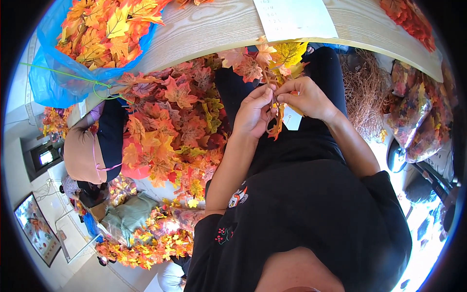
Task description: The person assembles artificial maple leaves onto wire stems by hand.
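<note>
Above my lap, both hands meet on an artificial maple leaf garland [249, 68] with orange, pink and yellow leaves and a thin brown stem. My left hand [252, 113] is closed round the stem, thumb against fingers. Beside it, my right hand [305, 99] pinches at the same stem with thumb and fingertips; the exact point of its grip is partly hidden. A looped stem end and an orange leaf [276, 127] hang below my fingers. Just under my right hand is a white tag [292, 119]; I cannot tell whether it is attached to the garland.
The wooden table [204, 29] curves across ahead, bearing a paper sheet [294, 19] and red leaves [411, 22]. A blue bag of leaves [51, 80] stands at its left. Heaped leaf garlands [165, 131] lie left; bare brown stems [365, 92] and bagged leaves [413, 114] are right.
</note>
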Demonstrator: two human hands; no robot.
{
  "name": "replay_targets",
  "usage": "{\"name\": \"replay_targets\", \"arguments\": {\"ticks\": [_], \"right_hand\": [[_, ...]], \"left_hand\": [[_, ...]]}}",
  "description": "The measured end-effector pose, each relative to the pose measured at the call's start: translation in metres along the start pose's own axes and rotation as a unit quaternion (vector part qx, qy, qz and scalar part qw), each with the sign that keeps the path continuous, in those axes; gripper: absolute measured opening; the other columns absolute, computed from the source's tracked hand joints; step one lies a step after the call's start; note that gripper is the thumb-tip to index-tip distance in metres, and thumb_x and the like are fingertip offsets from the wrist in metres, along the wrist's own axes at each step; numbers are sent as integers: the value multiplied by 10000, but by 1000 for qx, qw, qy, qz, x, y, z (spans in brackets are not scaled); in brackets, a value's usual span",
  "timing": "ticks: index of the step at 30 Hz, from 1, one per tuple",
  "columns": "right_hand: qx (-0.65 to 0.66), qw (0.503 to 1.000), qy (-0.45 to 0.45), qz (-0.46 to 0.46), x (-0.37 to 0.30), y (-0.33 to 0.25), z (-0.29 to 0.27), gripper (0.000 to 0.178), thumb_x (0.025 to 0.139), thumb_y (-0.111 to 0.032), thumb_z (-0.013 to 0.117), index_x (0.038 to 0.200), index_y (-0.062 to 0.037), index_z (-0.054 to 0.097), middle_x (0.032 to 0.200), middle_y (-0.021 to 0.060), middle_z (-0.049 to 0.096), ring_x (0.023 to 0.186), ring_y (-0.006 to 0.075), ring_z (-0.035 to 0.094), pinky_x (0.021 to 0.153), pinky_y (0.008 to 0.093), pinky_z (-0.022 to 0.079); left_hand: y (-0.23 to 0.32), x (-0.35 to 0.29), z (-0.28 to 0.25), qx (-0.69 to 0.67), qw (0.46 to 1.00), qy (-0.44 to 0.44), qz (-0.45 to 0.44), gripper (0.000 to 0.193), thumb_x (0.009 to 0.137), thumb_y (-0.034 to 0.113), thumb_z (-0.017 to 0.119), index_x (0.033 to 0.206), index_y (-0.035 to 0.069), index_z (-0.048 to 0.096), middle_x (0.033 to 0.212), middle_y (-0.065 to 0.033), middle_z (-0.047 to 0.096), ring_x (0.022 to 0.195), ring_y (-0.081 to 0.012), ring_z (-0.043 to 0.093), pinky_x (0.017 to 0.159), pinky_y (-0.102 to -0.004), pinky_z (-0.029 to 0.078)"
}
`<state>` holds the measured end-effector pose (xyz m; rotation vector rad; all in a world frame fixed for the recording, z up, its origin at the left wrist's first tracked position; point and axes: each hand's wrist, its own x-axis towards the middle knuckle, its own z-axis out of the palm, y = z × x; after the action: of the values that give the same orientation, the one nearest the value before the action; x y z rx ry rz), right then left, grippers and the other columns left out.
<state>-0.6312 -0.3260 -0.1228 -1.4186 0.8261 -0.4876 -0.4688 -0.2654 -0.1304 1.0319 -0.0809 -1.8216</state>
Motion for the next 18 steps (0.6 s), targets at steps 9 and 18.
{"name": "replay_targets", "arguments": {"ticks": [9,18], "right_hand": [[135,987,-38,78,1,4,1,193,808,-93,644,936,52,643,820,67,656,701,76,583,639,204,464],[21,997,73,35,4,12,4,180,807,-95,634,908,53,651,797,70,657,725,81,588,649,207,467]], "left_hand": [[-2,-4,1,50,999,7,9,135,865,142,584,967,60,618,790,4,599,675,-72,557,548,-181,445],[-20,0,-7,231,960,23,154,206,890,149,552,1052,25,574,913,-23,613,826,-115,583,693,-254,480]]}}
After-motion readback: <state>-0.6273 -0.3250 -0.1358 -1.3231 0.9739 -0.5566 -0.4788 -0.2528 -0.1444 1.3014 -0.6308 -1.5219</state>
